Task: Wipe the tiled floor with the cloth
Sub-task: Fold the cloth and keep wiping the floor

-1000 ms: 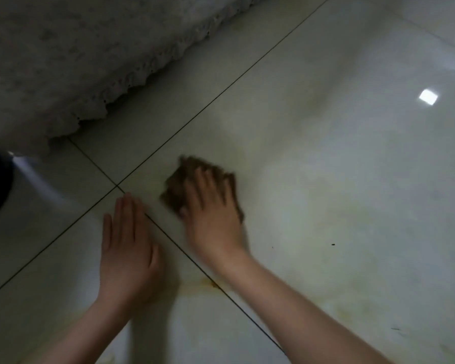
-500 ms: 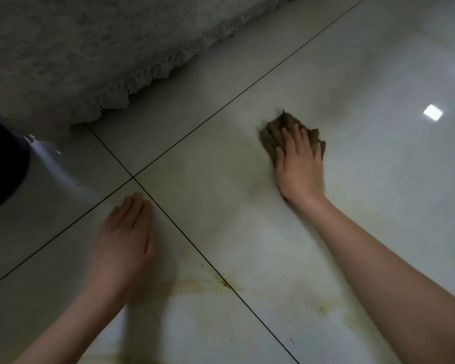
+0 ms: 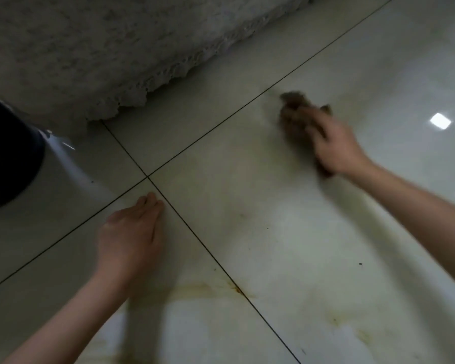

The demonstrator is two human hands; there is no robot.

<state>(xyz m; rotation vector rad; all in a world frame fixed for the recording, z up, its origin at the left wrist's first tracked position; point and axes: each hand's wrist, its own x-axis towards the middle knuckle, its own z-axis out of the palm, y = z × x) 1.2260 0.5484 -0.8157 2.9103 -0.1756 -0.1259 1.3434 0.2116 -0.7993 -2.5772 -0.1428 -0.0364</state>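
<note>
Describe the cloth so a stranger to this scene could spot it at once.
Start where two dark grout lines cross on the pale tiled floor. On the tile up and right of that cross, near a bright square glint, the right hand presses a crumpled cloth. It is the only brown, rumpled thing there; the left hand rests on bare tile.

two bare forearms, bare left hand [image 3: 128,232], bare right hand [image 3: 335,147] smeared by blur

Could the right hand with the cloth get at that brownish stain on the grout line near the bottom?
Probably yes: the brownish stain lies uncovered on the tiled floor, with bare tile between it and the right hand pressing the cloth.
</note>
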